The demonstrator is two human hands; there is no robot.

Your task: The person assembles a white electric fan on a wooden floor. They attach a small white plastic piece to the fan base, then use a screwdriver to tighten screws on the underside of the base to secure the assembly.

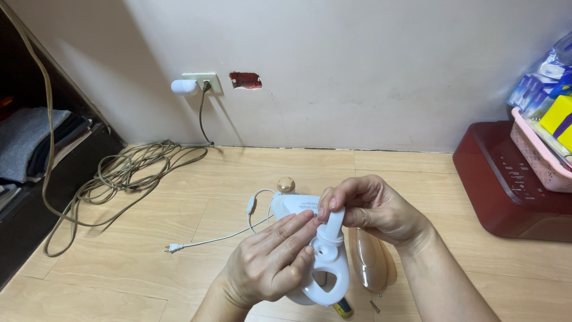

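Head view: white lamp part [325, 253] held over the wooden floor [119, 274], long axis running near-vertical between both hands. Left hand [271, 259] wraps its lower loop; right hand [372, 209] pinches its upper neck, fingers closed. White cord [220, 238] trails left of it.

white lamp [325, 262], dark red box [512, 179], pink basket [539, 158]
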